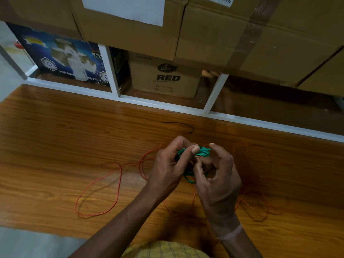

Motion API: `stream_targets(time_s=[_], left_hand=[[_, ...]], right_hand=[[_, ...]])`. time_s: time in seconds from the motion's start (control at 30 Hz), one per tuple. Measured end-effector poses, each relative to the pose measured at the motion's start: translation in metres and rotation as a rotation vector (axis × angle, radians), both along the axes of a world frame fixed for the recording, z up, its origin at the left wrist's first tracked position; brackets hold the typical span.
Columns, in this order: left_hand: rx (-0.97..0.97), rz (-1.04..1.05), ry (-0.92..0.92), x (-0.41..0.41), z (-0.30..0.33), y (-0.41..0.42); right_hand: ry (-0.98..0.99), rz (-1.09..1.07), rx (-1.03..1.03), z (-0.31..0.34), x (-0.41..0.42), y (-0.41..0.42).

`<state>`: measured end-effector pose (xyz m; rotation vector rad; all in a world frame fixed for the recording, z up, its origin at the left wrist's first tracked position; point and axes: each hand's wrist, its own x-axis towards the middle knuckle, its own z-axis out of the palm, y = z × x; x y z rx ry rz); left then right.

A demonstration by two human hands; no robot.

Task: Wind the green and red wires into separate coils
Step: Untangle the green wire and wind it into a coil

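Green wire coil [202, 152] pinched between left hand [168, 167] and right hand [216, 180], red wire [115, 185] loose either side

- The orange-brown wood-grain tabletop [55, 138] is looking laminated, smooth and glossy, picking up soft glare.
- The thin green plastic-coated wire bundle [202, 151] is showing a slick sheen.
- The thin red plastic-coated wire [119, 181] is lying there looking smooth too, slightly shiny.
- The brown corrugated cardboard boxes [214, 34] are looking matt and papery, with a shiny strip of brown packing tape [249, 36].
- The white shelf frame [160, 105] is looking painted, smooth, semi-gloss.
- The yellow checked cloth shirt [163, 249] is looking soft and matt.
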<state>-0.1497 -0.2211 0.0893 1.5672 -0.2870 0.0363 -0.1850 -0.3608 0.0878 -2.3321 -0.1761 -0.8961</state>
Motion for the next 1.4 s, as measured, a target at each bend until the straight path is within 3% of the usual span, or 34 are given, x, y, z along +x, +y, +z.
stream_targets(time_s=[0.17,0.4,0.77,1.1,1.4], left_hand=[[-0.031,0.08,0.012,0.0,0.0,-0.006],[-0.095,0.134,0.151,0.005,0.003,-0.007],[-0.066,0.083,0.126,0.004,0.012,-0.005],[-0.102,0.135,0.04,-0.007,0.027,-0.004],[-0.151,0.153,0.05,-0.005,0.033,-0.004]], right_hand=[[-0.015,0.015,0.009,0.004,0.002,0.001],[0.096,-0.026,0.203,0.016,0.003,0.003],[0.147,-0.048,0.731,0.038,0.004,0.004],[0.142,-0.004,0.698,0.048,-0.004,0.002],[0.241,0.059,0.526,0.066,-0.007,-0.004]])
